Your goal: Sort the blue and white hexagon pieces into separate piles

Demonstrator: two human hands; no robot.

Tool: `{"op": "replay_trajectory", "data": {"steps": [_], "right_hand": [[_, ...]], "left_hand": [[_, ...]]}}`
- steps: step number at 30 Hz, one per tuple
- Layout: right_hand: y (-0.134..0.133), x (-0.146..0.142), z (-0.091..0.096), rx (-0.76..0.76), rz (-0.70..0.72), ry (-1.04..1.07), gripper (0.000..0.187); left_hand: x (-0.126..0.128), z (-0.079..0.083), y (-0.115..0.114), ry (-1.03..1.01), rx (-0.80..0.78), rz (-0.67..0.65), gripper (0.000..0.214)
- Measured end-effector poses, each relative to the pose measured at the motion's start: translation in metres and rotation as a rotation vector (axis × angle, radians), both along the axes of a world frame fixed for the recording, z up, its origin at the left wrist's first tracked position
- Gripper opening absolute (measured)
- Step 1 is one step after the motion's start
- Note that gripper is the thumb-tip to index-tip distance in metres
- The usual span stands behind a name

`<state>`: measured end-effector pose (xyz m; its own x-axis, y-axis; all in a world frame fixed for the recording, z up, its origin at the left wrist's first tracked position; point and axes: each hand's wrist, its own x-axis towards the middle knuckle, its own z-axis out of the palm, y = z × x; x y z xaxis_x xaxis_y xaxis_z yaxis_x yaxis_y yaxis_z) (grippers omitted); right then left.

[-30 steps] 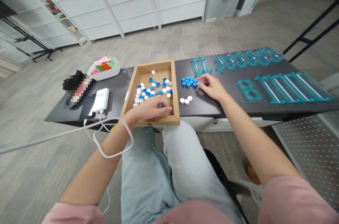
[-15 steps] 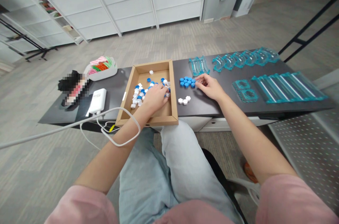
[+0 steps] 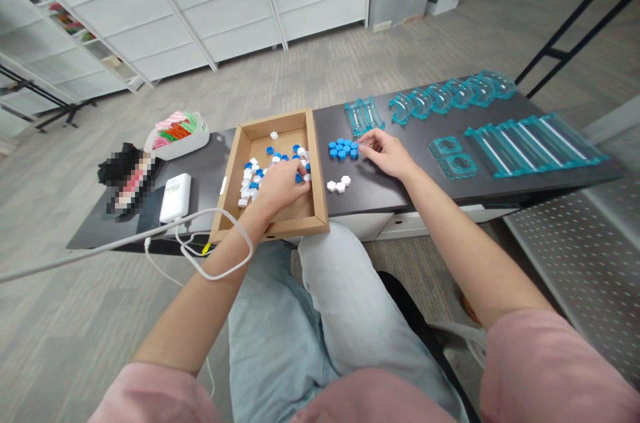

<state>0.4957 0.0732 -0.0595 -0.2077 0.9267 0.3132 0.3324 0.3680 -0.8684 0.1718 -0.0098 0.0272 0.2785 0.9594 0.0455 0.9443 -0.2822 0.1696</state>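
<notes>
Small white and blue hexagonal pieces point(image 3: 249, 178) lie loose in a shallow cardboard box point(image 3: 320, 200). My left hand point(image 3: 283, 186) is inside the box near its right wall, fingers curled down among the pieces. A blue piece point(image 3: 299, 178) shows by its fingertips; whether it is gripped is unclear. On the table right of the box, several blue hexagonal pieces point(image 3: 343, 149) sit packed flat together. My right hand point(image 3: 386, 153) rests at the right edge of this cluster, its fingertips against it and thumb and fingers apart. Nearer me are three white hexagonal pieces point(image 3: 339, 184).
Clear teal plastic parts stand to the right: half-round ones point(image 3: 441, 98), long ones point(image 3: 537, 145) and square ones point(image 3: 453, 157). On the left are a white tray point(image 3: 187, 144) of colourful items, a white power bank point(image 3: 175, 198) and a cable point(image 3: 220, 211) looping over my left forearm.
The view has shifted slightly. My left hand's fingers are more bunched, with a blue piece showing beside them. My right hand stays at the blue cluster.
</notes>
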Motion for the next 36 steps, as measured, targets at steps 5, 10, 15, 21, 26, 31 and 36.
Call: {"op": "replay_trajectory", "data": {"steps": [5,10,15,21,26,31,36], "right_hand": [[-0.001,-0.001,0.000,0.017,-0.013,-0.009,0.025],[0.000,-0.002,-0.001,0.029,0.005,0.010,0.029],[-0.002,-0.004,0.002,0.014,0.008,0.031,0.028],[-0.004,-0.005,0.005,0.004,-0.004,0.035,0.026],[-0.001,-0.004,0.002,0.009,-0.003,0.051,0.028],[-0.002,-0.004,0.003,-0.004,0.003,0.054,0.027],[-0.005,-0.003,0.005,-0.003,0.009,0.022,0.027]], "left_hand": [[-0.013,0.012,-0.010,-0.230,0.123,0.048,0.038],[0.010,0.029,-0.016,-0.272,0.142,-0.057,0.027],[0.058,0.031,-0.009,-0.119,0.094,-0.081,0.019],[0.080,0.026,0.001,0.069,0.053,-0.082,0.018],[0.081,0.026,0.003,0.128,0.061,-0.150,0.021],[0.078,0.030,0.003,0.062,0.047,-0.176,0.026],[0.018,0.043,-0.007,-0.074,0.244,-0.035,0.032]]}}
